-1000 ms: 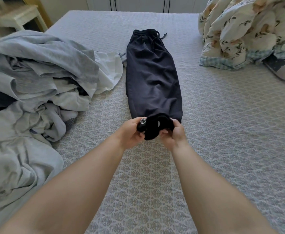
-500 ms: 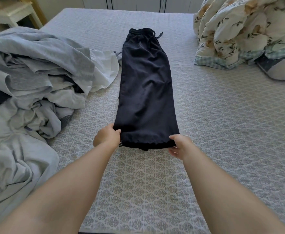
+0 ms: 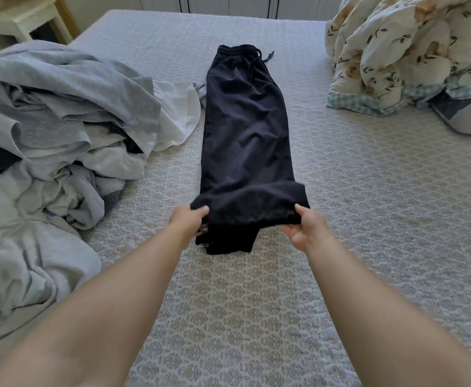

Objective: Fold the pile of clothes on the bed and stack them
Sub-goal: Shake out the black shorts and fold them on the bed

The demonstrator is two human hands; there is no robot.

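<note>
Dark navy trousers [image 3: 245, 129] lie lengthwise down the middle of the bed [image 3: 368, 219], waistband at the far end. Their near leg ends are lifted off the cover. My left hand [image 3: 191, 220] pinches the near left corner of the cloth, and my right hand [image 3: 305, 229] pinches the near right corner. A short flap of dark cloth hangs below the lifted edge between my hands. A loose pile of grey, white and dark clothes [image 3: 55, 129] lies on the left side of the bed.
A bundled floral duvet [image 3: 413, 51] sits at the far right, with a pillow [image 3: 469, 113] beside it. A pale wooden side table [image 3: 19, 20] stands past the bed's far left corner. Closet doors [image 3: 228, 4] run behind the bed.
My hands moved apart from the bunched cuffs to the two near corners. The near end of the trousers, flat half a second ago, is now lifted off the bed.
</note>
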